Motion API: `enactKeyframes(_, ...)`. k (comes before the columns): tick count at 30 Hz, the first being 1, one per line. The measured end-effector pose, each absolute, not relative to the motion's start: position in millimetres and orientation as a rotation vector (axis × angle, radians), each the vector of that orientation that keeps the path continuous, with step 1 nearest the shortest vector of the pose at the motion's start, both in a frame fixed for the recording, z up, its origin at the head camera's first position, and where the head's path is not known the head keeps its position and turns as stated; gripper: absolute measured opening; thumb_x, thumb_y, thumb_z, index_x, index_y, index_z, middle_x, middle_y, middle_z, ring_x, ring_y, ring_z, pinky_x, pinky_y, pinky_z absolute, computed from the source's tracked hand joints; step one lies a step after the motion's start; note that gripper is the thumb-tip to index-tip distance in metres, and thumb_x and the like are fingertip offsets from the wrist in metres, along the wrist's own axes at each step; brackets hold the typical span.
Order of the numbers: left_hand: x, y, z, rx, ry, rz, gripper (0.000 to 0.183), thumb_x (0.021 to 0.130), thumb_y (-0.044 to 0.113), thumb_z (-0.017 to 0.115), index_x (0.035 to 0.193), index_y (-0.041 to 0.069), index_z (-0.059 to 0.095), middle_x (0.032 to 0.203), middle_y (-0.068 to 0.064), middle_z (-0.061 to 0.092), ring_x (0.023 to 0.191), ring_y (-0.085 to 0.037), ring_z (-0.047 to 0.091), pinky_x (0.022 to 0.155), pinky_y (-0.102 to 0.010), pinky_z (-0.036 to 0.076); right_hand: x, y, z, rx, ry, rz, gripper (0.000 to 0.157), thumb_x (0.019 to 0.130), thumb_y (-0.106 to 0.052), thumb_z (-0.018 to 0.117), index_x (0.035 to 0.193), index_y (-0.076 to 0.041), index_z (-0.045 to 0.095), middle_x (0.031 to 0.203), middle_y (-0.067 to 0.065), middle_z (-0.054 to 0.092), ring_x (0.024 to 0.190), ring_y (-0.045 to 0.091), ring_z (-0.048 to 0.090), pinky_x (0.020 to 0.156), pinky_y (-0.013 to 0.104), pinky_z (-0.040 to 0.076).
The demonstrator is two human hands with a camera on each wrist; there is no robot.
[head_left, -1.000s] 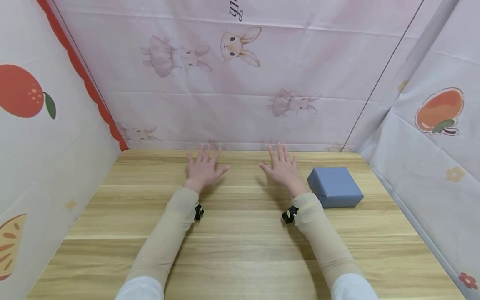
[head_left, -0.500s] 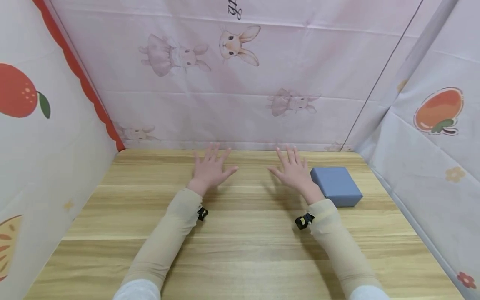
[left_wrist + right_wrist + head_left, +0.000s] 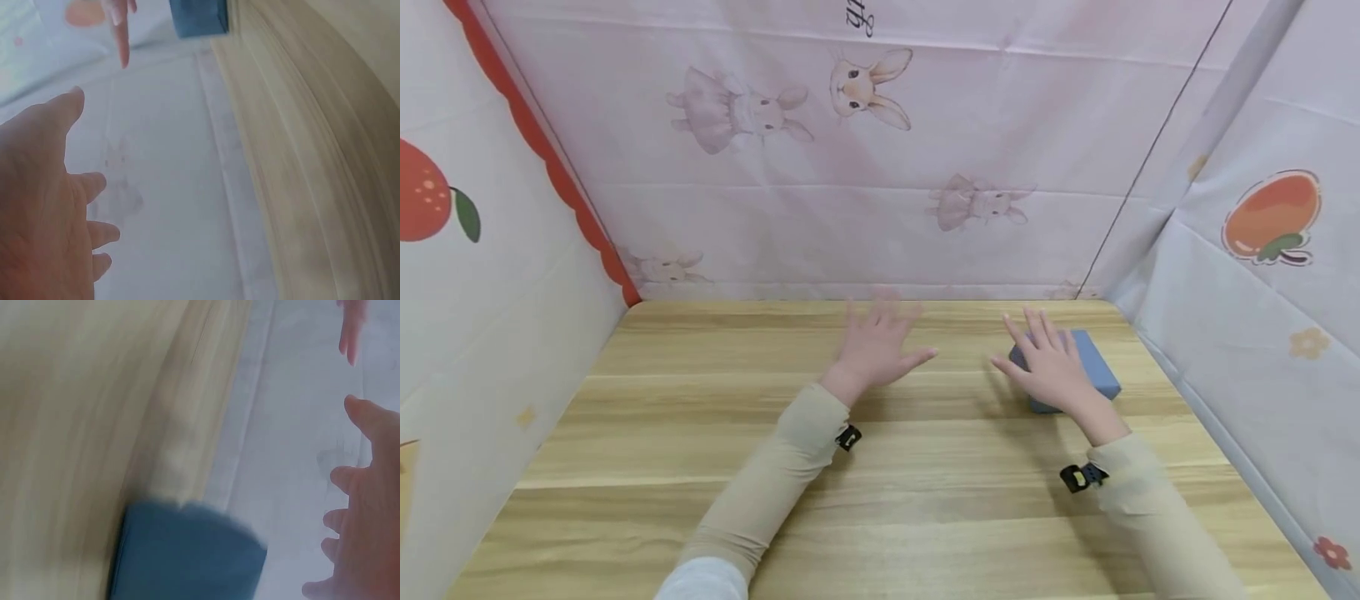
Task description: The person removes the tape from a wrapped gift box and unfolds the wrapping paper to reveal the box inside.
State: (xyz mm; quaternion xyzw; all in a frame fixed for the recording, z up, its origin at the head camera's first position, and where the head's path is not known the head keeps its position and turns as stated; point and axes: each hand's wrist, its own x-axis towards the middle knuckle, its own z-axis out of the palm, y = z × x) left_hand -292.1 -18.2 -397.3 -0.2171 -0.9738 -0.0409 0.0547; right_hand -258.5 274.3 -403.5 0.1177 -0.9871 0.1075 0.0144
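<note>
A blue wrapped box (image 3: 1096, 367) lies on the right part of the wooden table, partly covered in the head view by my right hand (image 3: 1051, 367). That hand hovers over the box's left side with its fingers spread, holding nothing. In the right wrist view the box (image 3: 190, 553) shows blurred, apart from the fingers. My left hand (image 3: 876, 346) is above the table's middle, fingers spread and slightly blurred, with nothing in it. The left wrist view has the box (image 3: 199, 17) at its top, beyond the left hand (image 3: 47, 206).
The wooden table (image 3: 895, 525) reaches back to a pink cloth wall (image 3: 820, 225) printed with rabbits. White cloth walls with fruit prints flank it on the left (image 3: 490, 317) and right (image 3: 1240, 333). A small black camera sits on each wrist.
Both hands have moved to the right. The right hand has come over the box, which stays in its place. The left hand has gone from left of centre to the middle.
</note>
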Motion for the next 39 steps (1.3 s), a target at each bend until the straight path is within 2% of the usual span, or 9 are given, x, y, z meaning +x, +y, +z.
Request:
enactKeyframes(6,-285.3,18.2,-402.1,-0.766,-2.921,-0.192,0.084,0.085,0.084,0.026,0.156,0.039,0.012,0.166,-0.001,0.002,0.154,-0.027,-0.004,0.116,-0.068,0.003,-240.4,306.6,-398.6,0.298,-3.061,0.382,0.081,0.097,-0.064,0.037,0.158,-0.025,0.003,0.164,0.015,-0.011,0.150,0.040,-0.014,0.111,0.073,-0.005)
enactKeyframes(9,-280.7,36.2,-403.0,-0.822,-2.928,-0.234,0.086,0.085,0.084,0.028,0.156,0.039,0.009,0.166,-0.002,-0.002,0.153,-0.027,-0.010,0.116,-0.068,0.001,-234.5,321.0,-400.4,0.239,-3.071,0.421,0.081,0.097,-0.064,0.038,0.158,-0.025,0.001,0.163,0.014,-0.015,0.149,0.041,-0.016,0.110,0.074,-0.006)
enactKeyframes(14,-273.9,62.3,-405.0,-0.886,-2.936,-0.242,0.087,0.084,0.084,0.031,0.155,0.042,0.002,0.166,-0.002,0.000,0.153,-0.027,-0.009,0.115,-0.068,0.000,-228.5,342.2,-405.7,0.192,-3.082,0.464,0.082,0.097,-0.062,0.039,0.158,-0.023,0.000,0.163,0.016,-0.016,0.149,0.043,-0.015,0.109,0.074,-0.005)
enactKeyframes(19,-268.3,87.1,-409.8,-0.931,-2.922,-0.161,0.090,0.082,0.086,0.030,0.155,0.042,0.001,0.166,0.000,0.000,0.154,-0.027,-0.006,0.114,-0.069,0.001,-221.8,359.9,-409.7,0.200,-3.082,0.508,0.085,0.097,-0.059,0.044,0.158,-0.019,0.000,0.162,0.020,-0.014,0.148,0.045,-0.015,0.107,0.077,-0.001)
enactKeyframes(26,-263.8,115.6,-423.0,-0.984,-2.918,-0.096,0.093,0.080,0.089,0.028,0.155,0.043,-0.002,0.166,0.003,-0.009,0.152,-0.023,-0.015,0.116,-0.067,0.001,-215.3,385.6,-420.4,0.239,-3.065,0.573,0.096,0.091,-0.053,0.060,0.158,-0.013,0.004,0.159,0.031,-0.005,0.146,0.051,-0.010,0.105,0.077,0.006)
enactKeyframes(29,-264.0,125.8,-429.1,-0.997,-2.915,-0.041,0.094,0.079,0.090,0.026,0.154,0.044,-0.004,0.166,0.004,-0.008,0.152,-0.023,-0.015,0.117,-0.067,0.003,-214.5,394.0,-425.8,0.243,-3.071,0.568,0.100,0.088,-0.053,0.064,0.158,-0.013,0.004,0.159,0.033,-0.003,0.146,0.053,-0.008,0.106,0.077,0.007)
enactKeyframes(32,-263.5,134.2,-433.4,-1.006,-2.911,-0.001,0.094,0.078,0.090,0.026,0.154,0.044,-0.004,0.166,0.003,-0.004,0.153,-0.024,-0.010,0.117,-0.067,0.008,-214.5,399.0,-429.4,0.244,-3.079,0.555,0.103,0.086,-0.053,0.066,0.158,-0.011,0.005,0.158,0.034,-0.001,0.145,0.055,-0.005,0.105,0.077,0.009)
enactKeyframes(39,-262.6,150.1,-441.4,-1.049,-2.959,0.016,0.091,0.080,0.088,0.029,0.152,0.047,-0.007,0.166,0.007,0.000,0.153,-0.020,-0.009,0.118,-0.063,0.010,-216.9,403.7,-435.6,0.247,-3.127,0.500,0.106,0.086,-0.055,0.066,0.157,-0.007,0.004,0.157,0.035,0.008,0.144,0.057,0.004,0.105,0.077,0.013)
